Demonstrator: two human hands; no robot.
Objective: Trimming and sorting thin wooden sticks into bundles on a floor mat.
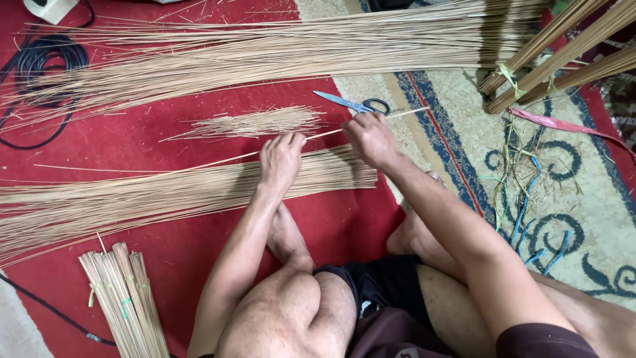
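On the floor lies a big red mat (165,142), and to its right a pale carpet (596,219) with blue swirls. Across the far side of the mat spreads the biggest heap of long thin sticks (265,53), loose and not sorted. Nearer, a second long bundle of sticks (165,195) lies flat across the mat, right in front of the person's bare legs. Far right, thick tied bundles (556,56) lean in from the corner. Near left sits a short tied bundle (126,301) with green ties, so some sticks look finished and bound. A small loose pile of short bits (258,122) lies between the two long heaps; these look like cut-off ends.

Both hands work on one single stick (324,134) that slants just above the near bundle. The left hand (281,159) is closed around it, fingers curled down. The right hand (370,138) pinches it farther right, near its far end. Scissors (354,103) with dark handles lie open on the carpet edge, just beyond the right hand, and no hand touches them.

Many sticks look still loose, so I think much work is left. A black cable (46,56) coils far left.
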